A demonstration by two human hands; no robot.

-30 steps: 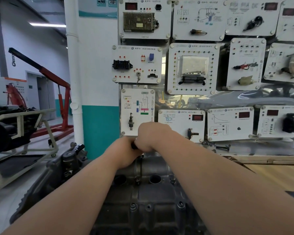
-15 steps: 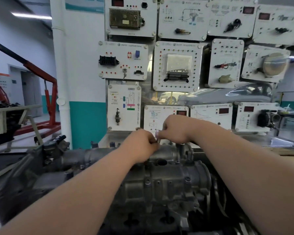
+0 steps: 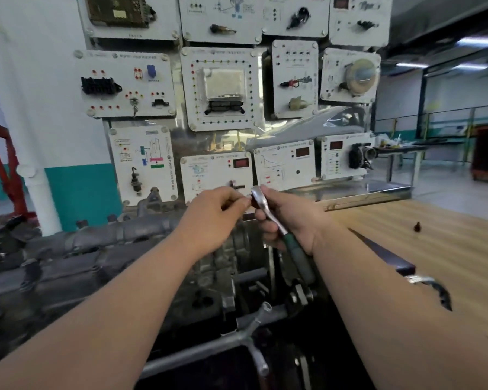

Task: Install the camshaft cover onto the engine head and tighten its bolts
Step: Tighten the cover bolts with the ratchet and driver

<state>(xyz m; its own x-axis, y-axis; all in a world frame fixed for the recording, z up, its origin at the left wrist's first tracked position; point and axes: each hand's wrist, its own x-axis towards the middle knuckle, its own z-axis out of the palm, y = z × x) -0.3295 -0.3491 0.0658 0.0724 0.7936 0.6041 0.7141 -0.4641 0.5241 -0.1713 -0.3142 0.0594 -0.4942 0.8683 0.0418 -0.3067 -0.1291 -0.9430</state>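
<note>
A ratchet wrench [image 3: 276, 220] is being held above the right end of the engine, clear of it. The right hand [image 3: 290, 220] is being kept wrapped around the chrome shank just below the ratchet head, with the green grip [image 3: 299, 257] projecting down past the heel of the palm. The left hand [image 3: 212, 218] is being held with its fingertips [image 3: 244, 202] drawn together in a pinch at the underside of the ratchet head; a dark, reddish piece is being gripped there, but what it is cannot be told.

The camshaft cover [image 3: 116, 237] is being seen as the grey ribbed casting lying along the top of the engine head [image 3: 68, 282], to the left of and below both hands; neither hand is touching it. Whether its bolts are seated cannot be told, the area being blurred.

A wooden benchtop [image 3: 434, 243] is being noted to the right, with a small dark item [image 3: 417, 227] standing alone on it, well apart from the hands. A wall of white training panels [image 3: 220, 88] is being recorded behind the engine. A metal cross wrench [image 3: 251, 339] is lying low in the frame, beneath the forearms.
</note>
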